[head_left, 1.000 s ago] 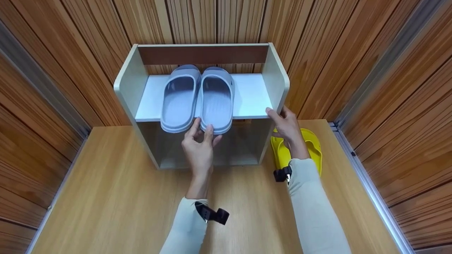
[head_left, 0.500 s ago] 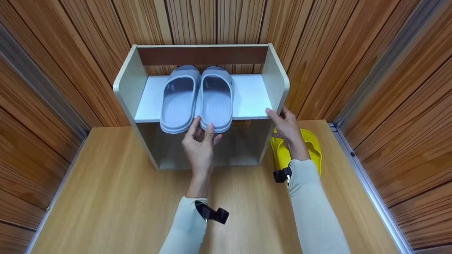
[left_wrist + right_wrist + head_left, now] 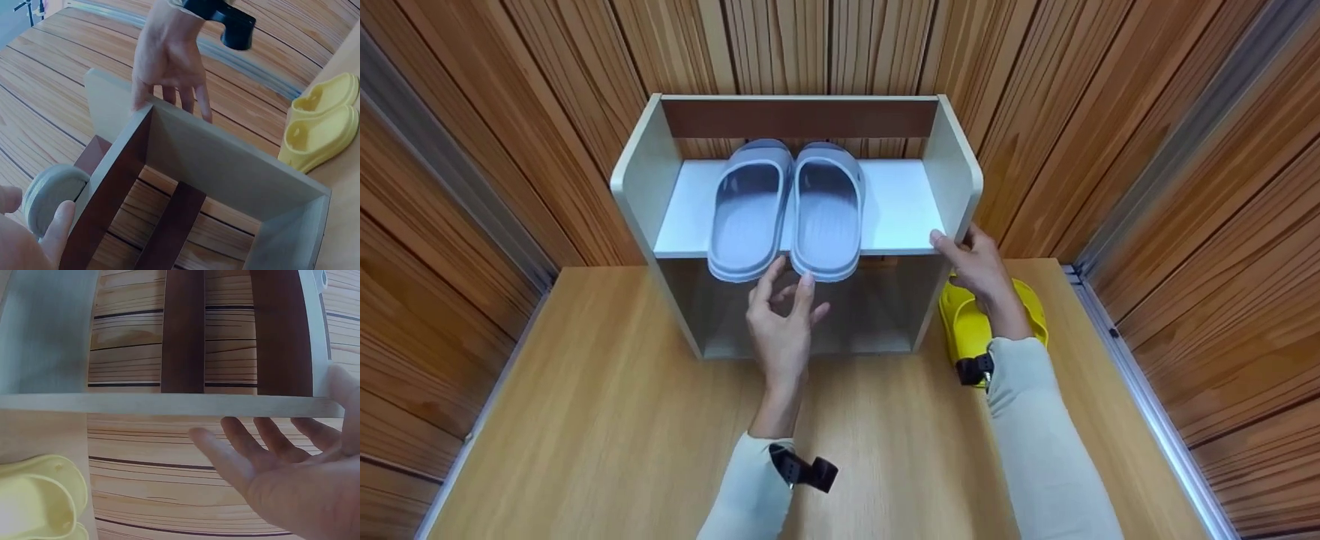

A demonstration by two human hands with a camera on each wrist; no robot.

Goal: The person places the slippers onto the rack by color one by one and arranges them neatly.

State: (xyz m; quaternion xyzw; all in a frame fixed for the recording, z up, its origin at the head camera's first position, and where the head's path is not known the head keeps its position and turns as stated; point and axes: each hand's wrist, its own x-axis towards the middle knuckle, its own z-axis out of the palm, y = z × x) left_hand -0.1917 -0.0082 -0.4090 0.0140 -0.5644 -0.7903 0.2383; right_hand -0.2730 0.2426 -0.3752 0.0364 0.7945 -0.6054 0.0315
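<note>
A pair of grey-blue slippers (image 3: 746, 225) stands side by side on the upper board of a small shoe rack (image 3: 952, 169), their heels jutting past its front edge. Just below those heels is my left hand (image 3: 780, 330), thumb and index finger spread, holding nothing. In the left wrist view, one slipper's rounded heel (image 3: 48, 199) shows between the fingers. My right hand (image 3: 981, 274) grips the rack's right side, its thumb on the board's front corner and the other fingers outside the panel. In the right wrist view, the side panel (image 3: 169, 404) partly hides those fingers (image 3: 242, 439).
Yellow slippers (image 3: 964, 326) lie on the wooden floor (image 3: 607, 420) to the rack's right, partly under my right forearm. Wood-plank walls rise behind and on both sides, with a metal rail (image 3: 1147, 405) along the right. The rack's lower compartment (image 3: 877, 315) faces me.
My left hand has drawn slightly down and away from the slippers' heels, where its thumb and index finger were. The right hand keeps its place on the rack; the head view has shifted slightly.
</note>
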